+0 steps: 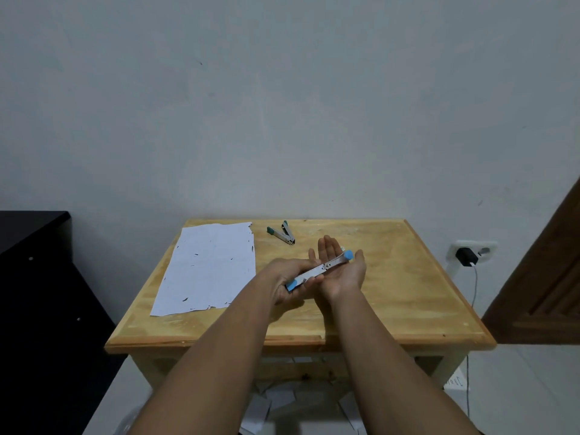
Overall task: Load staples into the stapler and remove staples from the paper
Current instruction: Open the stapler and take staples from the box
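Here the stapler [318, 270] is being gripped at its near end by the curled left hand [287, 282], its far end being tipped over the flat, open-fingered right hand [342, 271], best kept cupped beneath.

I see a light wooden table [392, 296] with a raised rim. On it at ten o'clock lies a white sheet of paper [210, 265] with ragged edges; at twelve o'clock lies a teal-handled staple remover [282, 236], just beside the paper's far corner.
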Demonstrator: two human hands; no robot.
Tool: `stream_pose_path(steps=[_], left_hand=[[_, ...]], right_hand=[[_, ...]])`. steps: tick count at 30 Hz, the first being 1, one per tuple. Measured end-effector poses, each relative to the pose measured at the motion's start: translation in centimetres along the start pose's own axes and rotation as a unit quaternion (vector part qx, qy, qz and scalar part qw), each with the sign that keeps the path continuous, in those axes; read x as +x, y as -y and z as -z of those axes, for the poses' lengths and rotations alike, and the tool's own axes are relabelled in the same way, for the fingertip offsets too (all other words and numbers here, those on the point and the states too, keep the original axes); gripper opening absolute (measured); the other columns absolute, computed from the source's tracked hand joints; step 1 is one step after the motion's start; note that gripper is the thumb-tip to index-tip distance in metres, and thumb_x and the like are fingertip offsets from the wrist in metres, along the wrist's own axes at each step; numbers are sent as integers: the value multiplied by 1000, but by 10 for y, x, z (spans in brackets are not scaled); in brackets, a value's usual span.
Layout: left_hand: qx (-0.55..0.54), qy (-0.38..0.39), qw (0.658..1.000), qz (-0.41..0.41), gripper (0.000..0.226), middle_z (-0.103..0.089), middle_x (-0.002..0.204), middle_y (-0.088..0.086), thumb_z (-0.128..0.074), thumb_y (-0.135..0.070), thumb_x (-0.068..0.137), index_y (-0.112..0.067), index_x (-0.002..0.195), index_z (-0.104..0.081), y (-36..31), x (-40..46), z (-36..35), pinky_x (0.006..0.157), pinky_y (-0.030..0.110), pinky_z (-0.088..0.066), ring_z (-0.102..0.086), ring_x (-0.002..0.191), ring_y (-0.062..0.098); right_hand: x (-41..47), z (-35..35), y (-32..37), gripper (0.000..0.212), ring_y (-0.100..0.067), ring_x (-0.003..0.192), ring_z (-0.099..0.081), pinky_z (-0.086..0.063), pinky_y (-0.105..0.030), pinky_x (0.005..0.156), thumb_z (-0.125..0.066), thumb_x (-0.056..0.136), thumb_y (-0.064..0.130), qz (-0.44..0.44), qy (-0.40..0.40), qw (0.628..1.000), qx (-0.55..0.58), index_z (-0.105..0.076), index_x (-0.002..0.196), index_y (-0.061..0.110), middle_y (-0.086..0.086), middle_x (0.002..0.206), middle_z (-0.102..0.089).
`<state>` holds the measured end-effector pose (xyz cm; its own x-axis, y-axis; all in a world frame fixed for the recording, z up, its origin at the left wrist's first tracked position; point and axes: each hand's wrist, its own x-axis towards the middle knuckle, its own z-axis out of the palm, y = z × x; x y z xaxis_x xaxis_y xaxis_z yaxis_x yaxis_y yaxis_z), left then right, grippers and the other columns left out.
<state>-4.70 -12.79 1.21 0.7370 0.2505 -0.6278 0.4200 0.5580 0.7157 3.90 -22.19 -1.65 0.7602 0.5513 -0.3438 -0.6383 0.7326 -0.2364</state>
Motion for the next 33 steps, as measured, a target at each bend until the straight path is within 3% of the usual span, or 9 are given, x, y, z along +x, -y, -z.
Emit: stream_pose_path(steps=[3,7,15,18,21,23,28,30,33], left_hand=[[59,-9,998,-12,56,-73,121,27,-92,-29,78,1,121,-72,0,1,2,54,27,-63,-78,75,20],[210,-49,968,-132,27,-79,88,12,-86,-27,87,-8,104,-79,3,-5,-4,52,26,-53,-71,64,17],[186,3,960,-209,9,-72,88,12,-82,-20,90,-14,97,-84,-2,-6,-7,45,17,-39,-59,69,13],[151,27,961,-232,15,-71,88,8,-83,-18,89,-11,102,-84,-6,-10,-6,44,16,-36,-59,64,7],[205,-22,936,-285,18,-75,90,1,-83,-22,91,-14,107,-82,-8,-13,0,49,15,-43,-63,66,5],[328,-98,875,-342,21,-75,93,-1,-79,-22,94,-13,114,-80,-6,-9,7,52,13,-45,-65,73,8],[689,-204,558,-415,16,-67,107,3,-64,-20,103,-18,113,-76,20,4,21,69,28,-45,-62,88,21],[723,-226,510,-407,22,-67,114,5,-66,-18,101,-18,123,-72,27,10,22,73,33,-52,-66,92,25],[760,-249,463,-383,33,-65,123,9,-70,-11,97,-12,130,-69,29,13,18,77,38,-58,-67,95,26]], right_hand=[[1,-3,1,51,-30,107,-72,-53,-54,105,-42,109,45,-4,-29,998,-50,-62,126,1,-16,111,-76],[3,-3,5,49,-29,101,-73,-58,-49,83,-40,111,43,0,-44,999,-11,-60,127,1,-17,110,-75],[9,0,5,76,-32,112,-68,-51,-47,101,-35,104,62,-54,-25,998,27,-65,119,-6,-21,120,-72],[13,3,12,70,-35,106,-70,-56,-46,95,-35,106,57,-2,-74,994,-86,-63,110,-6,-24,119,-71],[14,7,20,65,-34,100,-74,-59,-44,96,-34,110,51,108,-106,942,-301,-67,110,-5,-22,110,-75],[9,14,23,58,-28,94,-77,-61,-40,89,-38,111,44,198,-75,869,-447,-72,110,-2,-17,100,-78],[11,45,31,39,-6,88,-71,-59,-37,85,-45,110,33,309,96,594,-736,-79,105,15,2,92,-78],[13,48,31,36,-8,85,-71,-59,-40,82,-48,109,31,325,124,535,-770,-79,103,16,2,89,-78],[13,50,29,33,-10,87,-71,-59,-40,82,-50,108,32,324,132,520,-780,-79,106,16,2,90,-78]])
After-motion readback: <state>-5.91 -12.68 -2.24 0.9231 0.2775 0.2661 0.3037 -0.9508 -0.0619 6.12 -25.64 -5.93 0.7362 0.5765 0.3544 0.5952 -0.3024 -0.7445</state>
